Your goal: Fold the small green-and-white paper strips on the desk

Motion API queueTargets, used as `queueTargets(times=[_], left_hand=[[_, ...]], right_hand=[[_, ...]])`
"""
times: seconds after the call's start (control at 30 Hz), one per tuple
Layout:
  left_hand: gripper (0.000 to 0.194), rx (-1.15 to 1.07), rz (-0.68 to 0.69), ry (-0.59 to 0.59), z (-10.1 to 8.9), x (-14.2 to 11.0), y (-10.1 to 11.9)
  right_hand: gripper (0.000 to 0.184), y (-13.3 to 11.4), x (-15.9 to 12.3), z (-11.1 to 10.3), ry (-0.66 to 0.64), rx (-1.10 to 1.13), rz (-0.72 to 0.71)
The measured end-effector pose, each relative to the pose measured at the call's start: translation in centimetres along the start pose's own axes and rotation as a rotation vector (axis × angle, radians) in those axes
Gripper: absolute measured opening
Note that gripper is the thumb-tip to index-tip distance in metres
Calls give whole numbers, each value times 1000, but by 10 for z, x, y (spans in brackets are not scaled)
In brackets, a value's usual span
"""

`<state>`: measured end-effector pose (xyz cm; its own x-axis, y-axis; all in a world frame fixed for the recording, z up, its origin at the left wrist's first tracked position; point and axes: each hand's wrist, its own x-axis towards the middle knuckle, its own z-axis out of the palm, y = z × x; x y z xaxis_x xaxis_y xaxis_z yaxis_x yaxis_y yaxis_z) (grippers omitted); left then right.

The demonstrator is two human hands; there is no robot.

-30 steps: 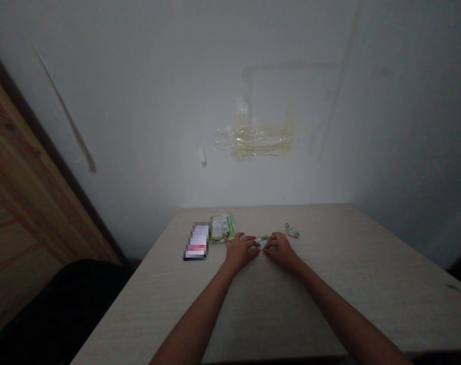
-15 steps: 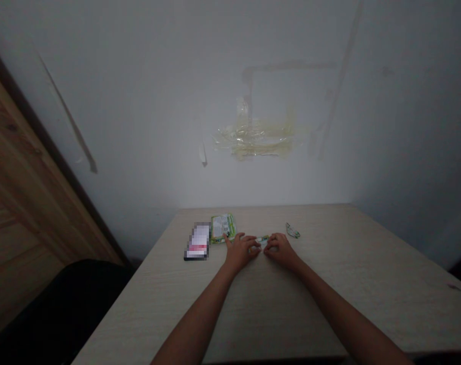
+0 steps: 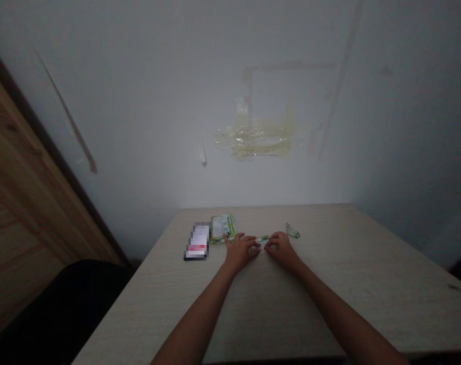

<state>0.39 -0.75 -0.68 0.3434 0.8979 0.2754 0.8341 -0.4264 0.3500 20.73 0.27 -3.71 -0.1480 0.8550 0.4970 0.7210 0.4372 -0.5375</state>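
Note:
Between my fingertips, close to the tabletop, is a small flat green-and-white printed piece (image 3: 263, 241), perhaps paper or wrapper; its kind is not clear. My left hand (image 3: 240, 249) grips its left side, thumb and fingers drawn together. On its right side, my right hand (image 3: 282, 248) pinches it with bent fingers. A larger green-and-white printed packet (image 3: 223, 226) lies flat just beyond my left hand, close to the outstretched fingers. To the right, beyond my right hand, rests a small torn green-and-white scrap (image 3: 292, 231).
A phone (image 3: 198, 242) with a lit, blurred-out screen lies left of the packet. The pale wooden table (image 3: 348, 274) meets a wall (image 3: 139, 101) with old tape (image 3: 260, 137) on it. A dark chair back (image 3: 74, 289) and wooden boards (image 3: 25, 167) stand at left.
The fingers of my right hand have shifted slightly along the small printed piece, showing a little more of it. My left hand and the other things stay put.

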Motion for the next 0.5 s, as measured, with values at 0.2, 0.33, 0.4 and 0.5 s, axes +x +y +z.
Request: queueTargets(times=[0.2,0.33,0.4,0.5], left_hand=[[24,10,-17,-21,0,0,0],[23,17,-25,-20,0,0,1],[23,20,-23,-20,-1,0,2],[24,30,-23,-29,-2,0,3]], right_hand=[[10,1,3,1,25,-30,61],[12,4,5,3,52,-54,81],[13,6,6,3,71,-67,89],[14,9,8,5,100,-69,96]])
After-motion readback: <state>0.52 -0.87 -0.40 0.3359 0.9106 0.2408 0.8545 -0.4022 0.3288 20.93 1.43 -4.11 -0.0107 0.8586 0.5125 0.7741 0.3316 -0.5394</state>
